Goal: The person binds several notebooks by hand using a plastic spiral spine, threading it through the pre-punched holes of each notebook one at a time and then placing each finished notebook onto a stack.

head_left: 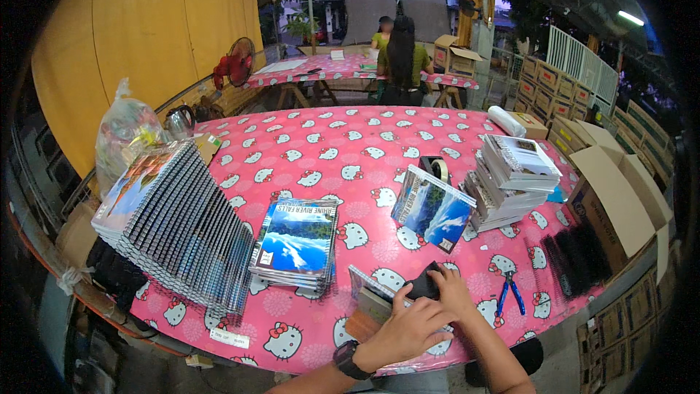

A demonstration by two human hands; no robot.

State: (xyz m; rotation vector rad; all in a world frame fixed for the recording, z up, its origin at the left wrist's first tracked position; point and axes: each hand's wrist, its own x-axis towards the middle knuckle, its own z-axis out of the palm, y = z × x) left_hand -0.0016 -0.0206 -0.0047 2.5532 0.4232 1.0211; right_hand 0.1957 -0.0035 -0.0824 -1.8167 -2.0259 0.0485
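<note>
Both my hands work close together at the table's near edge. My left hand [408,327], a black watch [351,360] on its wrist, bends over a thin booklet [364,282] tilted against a grey and brown block [362,325]. Its fingers are curled, and what they grip is hidden. My right hand [453,293] closes its fingertips on a dark, rounded black piece [424,284] of unclear kind. Just beyond lies a blue-covered calendar [435,211], partly over a tape dispenser [436,168]. Blue-handled pliers [510,295] rest right of my right hand.
A tall stack of spiral-bound calendars [182,226] leans at left, beside a lower pile [295,241]. Unbound stacks [514,179] stand at right, near black binding coils [576,263] and an open carton [620,197]. Two people [401,58] are at a farther table [328,69].
</note>
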